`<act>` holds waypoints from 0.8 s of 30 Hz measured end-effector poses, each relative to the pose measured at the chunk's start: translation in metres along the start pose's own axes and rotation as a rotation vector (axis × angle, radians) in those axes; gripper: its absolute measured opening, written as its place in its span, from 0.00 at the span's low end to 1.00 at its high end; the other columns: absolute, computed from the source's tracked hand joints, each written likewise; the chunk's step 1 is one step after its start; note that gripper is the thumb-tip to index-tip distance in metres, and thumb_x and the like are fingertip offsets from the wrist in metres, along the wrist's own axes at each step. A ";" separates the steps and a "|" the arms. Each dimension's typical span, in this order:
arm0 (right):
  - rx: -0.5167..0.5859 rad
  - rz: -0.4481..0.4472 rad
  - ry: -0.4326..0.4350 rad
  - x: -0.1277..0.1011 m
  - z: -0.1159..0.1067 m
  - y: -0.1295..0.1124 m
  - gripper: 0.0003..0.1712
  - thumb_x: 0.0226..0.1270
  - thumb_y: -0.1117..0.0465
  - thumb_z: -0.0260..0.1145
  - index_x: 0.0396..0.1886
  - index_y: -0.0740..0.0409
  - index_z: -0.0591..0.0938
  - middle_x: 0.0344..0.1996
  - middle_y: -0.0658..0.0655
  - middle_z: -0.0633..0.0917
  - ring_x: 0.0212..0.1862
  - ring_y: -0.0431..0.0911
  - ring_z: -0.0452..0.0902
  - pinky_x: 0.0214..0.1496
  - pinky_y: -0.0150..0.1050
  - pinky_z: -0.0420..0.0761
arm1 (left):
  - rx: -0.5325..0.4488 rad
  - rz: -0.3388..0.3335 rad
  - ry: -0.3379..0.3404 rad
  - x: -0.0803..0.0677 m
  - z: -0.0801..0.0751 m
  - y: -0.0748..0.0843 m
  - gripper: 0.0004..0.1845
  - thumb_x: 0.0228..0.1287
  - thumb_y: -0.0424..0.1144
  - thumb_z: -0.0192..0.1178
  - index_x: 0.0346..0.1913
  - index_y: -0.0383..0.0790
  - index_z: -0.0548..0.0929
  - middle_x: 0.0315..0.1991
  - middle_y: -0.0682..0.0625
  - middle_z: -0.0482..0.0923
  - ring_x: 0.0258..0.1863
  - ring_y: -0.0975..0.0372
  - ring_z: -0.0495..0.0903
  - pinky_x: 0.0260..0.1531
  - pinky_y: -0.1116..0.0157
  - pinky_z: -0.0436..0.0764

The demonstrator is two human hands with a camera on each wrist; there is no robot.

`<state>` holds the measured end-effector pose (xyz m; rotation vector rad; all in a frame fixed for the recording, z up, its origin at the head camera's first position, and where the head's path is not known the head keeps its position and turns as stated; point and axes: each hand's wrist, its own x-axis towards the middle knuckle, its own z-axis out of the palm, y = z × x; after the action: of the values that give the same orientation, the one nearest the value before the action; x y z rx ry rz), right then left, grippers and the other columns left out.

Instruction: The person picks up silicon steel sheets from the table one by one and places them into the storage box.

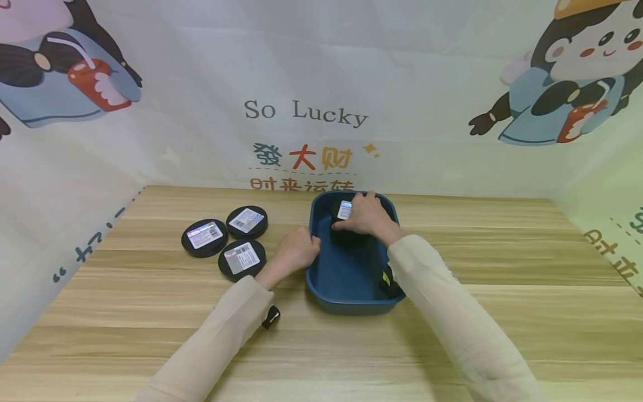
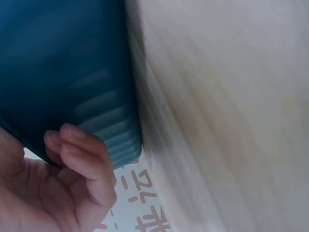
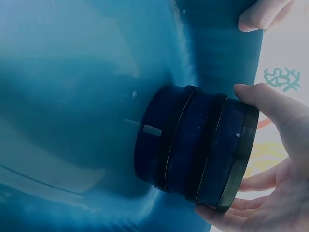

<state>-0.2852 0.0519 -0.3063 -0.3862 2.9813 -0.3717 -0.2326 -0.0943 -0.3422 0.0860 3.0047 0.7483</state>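
Inside the blue bin (image 1: 321, 268), the right hand (image 1: 365, 216) grips stacked black tins (image 3: 198, 150) while the left hand (image 1: 296, 250) clasps the rim; next, probably release them gently.

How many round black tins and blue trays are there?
Round black tins lying on the wooden table: 3
Round black tins stacked in the tray, under the right hand: 3
Dark blue plastic tray: 1
Total: 7

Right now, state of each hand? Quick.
Left hand: fingers curled on the rim of the blue tray.
Right hand: grips a stack of black round tins inside the tray.
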 end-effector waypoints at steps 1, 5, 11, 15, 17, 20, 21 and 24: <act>0.003 0.000 0.000 0.000 0.000 0.000 0.43 0.48 0.42 0.66 0.51 0.73 0.68 0.46 0.71 0.70 0.45 0.57 0.69 0.46 0.47 0.72 | -0.001 0.001 0.001 0.000 0.000 0.000 0.15 0.59 0.37 0.47 0.16 0.38 0.71 0.20 0.44 0.71 0.20 0.56 0.71 0.19 0.65 0.67; 0.014 0.004 -0.003 0.000 0.001 0.000 0.44 0.48 0.42 0.66 0.53 0.73 0.66 0.48 0.72 0.68 0.46 0.58 0.69 0.47 0.48 0.72 | -0.010 0.000 0.002 0.000 0.000 0.000 0.15 0.60 0.37 0.47 0.17 0.38 0.71 0.20 0.45 0.70 0.19 0.56 0.70 0.19 0.65 0.67; 0.028 0.046 -0.029 0.000 0.003 -0.001 0.48 0.48 0.43 0.66 0.60 0.71 0.60 0.53 0.73 0.63 0.51 0.60 0.66 0.49 0.49 0.71 | -0.013 -0.001 0.001 0.000 0.000 0.000 0.14 0.59 0.38 0.46 0.17 0.38 0.71 0.20 0.44 0.71 0.20 0.56 0.71 0.20 0.65 0.67; 0.020 0.068 -0.046 0.000 0.004 -0.002 0.50 0.48 0.44 0.67 0.62 0.69 0.57 0.53 0.73 0.62 0.53 0.62 0.64 0.51 0.50 0.69 | -0.014 0.002 -0.001 0.000 0.000 0.000 0.14 0.59 0.38 0.46 0.17 0.38 0.71 0.20 0.44 0.71 0.20 0.56 0.70 0.21 0.64 0.68; 0.014 0.070 -0.046 0.001 0.004 -0.002 0.50 0.48 0.44 0.67 0.62 0.69 0.57 0.53 0.73 0.63 0.53 0.62 0.64 0.51 0.50 0.69 | -0.019 0.003 0.000 0.000 0.000 0.000 0.14 0.59 0.37 0.46 0.17 0.38 0.71 0.20 0.45 0.70 0.20 0.56 0.70 0.21 0.64 0.68; 0.008 0.066 -0.044 0.002 0.004 -0.002 0.50 0.48 0.43 0.67 0.62 0.69 0.57 0.52 0.73 0.63 0.52 0.61 0.64 0.50 0.49 0.69 | -0.026 0.004 0.000 -0.001 0.000 0.000 0.14 0.59 0.37 0.46 0.16 0.39 0.71 0.20 0.45 0.70 0.19 0.56 0.70 0.21 0.64 0.68; 0.006 0.064 -0.044 0.002 0.004 -0.002 0.50 0.48 0.43 0.67 0.62 0.69 0.57 0.52 0.73 0.63 0.52 0.61 0.65 0.50 0.49 0.69 | -0.027 0.003 0.001 -0.001 0.000 0.000 0.14 0.59 0.37 0.46 0.16 0.39 0.70 0.19 0.45 0.70 0.19 0.56 0.70 0.20 0.64 0.67; 0.006 0.063 -0.044 0.001 0.005 -0.002 0.50 0.48 0.43 0.67 0.62 0.69 0.57 0.52 0.72 0.63 0.52 0.61 0.65 0.50 0.49 0.69 | -0.030 0.003 0.001 -0.001 0.000 0.000 0.14 0.58 0.37 0.46 0.16 0.39 0.70 0.19 0.46 0.70 0.19 0.56 0.70 0.20 0.65 0.67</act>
<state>-0.2856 0.0488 -0.3104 -0.2946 2.9404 -0.3605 -0.2319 -0.0947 -0.3421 0.0893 2.9939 0.7934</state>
